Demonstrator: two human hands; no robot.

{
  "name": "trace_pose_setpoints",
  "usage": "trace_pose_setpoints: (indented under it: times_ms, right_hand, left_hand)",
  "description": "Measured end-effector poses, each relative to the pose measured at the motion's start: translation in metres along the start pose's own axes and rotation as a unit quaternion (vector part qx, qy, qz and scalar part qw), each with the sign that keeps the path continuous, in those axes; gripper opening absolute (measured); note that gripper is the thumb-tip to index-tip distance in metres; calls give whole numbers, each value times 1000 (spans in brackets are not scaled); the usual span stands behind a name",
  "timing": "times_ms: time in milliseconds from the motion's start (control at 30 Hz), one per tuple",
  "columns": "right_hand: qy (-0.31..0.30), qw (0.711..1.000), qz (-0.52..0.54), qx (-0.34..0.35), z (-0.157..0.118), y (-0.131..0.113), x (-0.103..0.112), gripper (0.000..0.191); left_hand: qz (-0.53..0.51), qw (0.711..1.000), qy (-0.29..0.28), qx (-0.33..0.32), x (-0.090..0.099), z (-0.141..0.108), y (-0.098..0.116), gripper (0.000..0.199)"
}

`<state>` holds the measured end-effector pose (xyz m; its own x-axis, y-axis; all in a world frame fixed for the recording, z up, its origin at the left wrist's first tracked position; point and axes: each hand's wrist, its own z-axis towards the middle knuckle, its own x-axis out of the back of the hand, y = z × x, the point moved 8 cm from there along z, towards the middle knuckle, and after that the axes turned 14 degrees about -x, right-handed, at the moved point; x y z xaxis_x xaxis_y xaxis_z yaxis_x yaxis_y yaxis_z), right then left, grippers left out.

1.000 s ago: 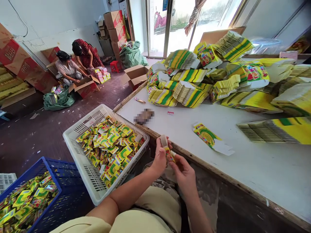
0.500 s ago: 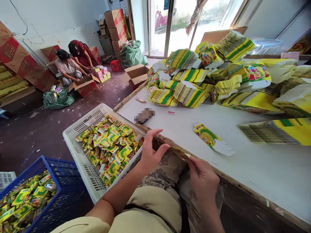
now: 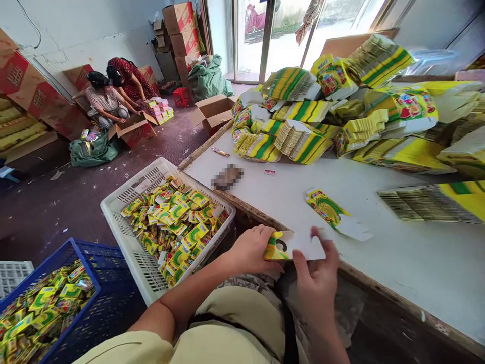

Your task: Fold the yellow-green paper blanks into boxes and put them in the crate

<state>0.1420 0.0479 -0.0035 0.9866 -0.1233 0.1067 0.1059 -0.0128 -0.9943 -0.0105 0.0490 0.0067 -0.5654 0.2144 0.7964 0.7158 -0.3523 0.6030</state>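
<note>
Over the table's near edge I hold a small yellow and green carton (image 3: 278, 246) with a long white flap extending to the right. My left hand (image 3: 253, 248) is closed round the carton's printed left end. At its white end, my right hand (image 3: 318, 270) has the thumb in front and blurred fingers behind, pinching the flap. Another flattened carton (image 3: 326, 207), with its white flap toward the right, lies on the white table (image 3: 280, 192) beyond my hands. To the left of my left hand stands a white crate (image 3: 109, 202) full of small yellow packets (image 3: 178, 217).
A blue crate (image 3: 109, 268) of similar packets stands at lower left. Stacks of flat cartons (image 3: 295, 126) cover the table's far side. A blurred-out object (image 3: 227, 177) lies near its left edge. Two people (image 3: 109, 96) crouch beside an open cardboard box (image 3: 134, 131).
The carton has turned from edge-on to face-up and risen a little. My left hand, spread apart from it before, has moved right and closed on its printed end.
</note>
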Motion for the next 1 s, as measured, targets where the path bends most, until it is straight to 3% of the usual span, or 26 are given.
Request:
trace_pose_setpoints:
  times_ms: [67,167,267,367,467,600,700,767,900,1000]
  right_hand:
    - [-85,986,74,-122,2,21,-17,53]
    - [-160,946,142,-243,0,38,-33,50]
    - [-219,917,155,-296,-1,43,-42,47]
    - [-239,911,148,-301,0,48,-46,48]
    - [-221,933,121,-256,1,51,-44,51]
    - [-203,978,-24,-33,-5,28,-44,60]
    - [-183,968,-131,114,-15,12,-46,55]
    - [-153,967,-142,148,-16,9,-43,43]
    - [-92,979,-116,142,-7,9,-31,41]
    - [-149,967,-128,162,-7,4,-38,42]
  left_hand:
    - [-10,1000,12,-27,-1,-2,7,83]
    - [-26,997,21,-65,0,-5,13,83]
    - [-27,994,21,-99,-2,-8,16,83]
    - [-9,994,21,-111,-3,-11,16,81]
    - [-6,995,16,-101,-3,-12,12,71]
    - [-52,995,14,-83,-8,-13,2,72]
    - [-65,996,40,-49,-10,-13,-10,83]
    - [-46,995,69,-50,-5,-12,-11,81]
    - [15,996,79,-26,11,-13,-10,63]
    - [12,997,74,-22,24,-15,-8,51]
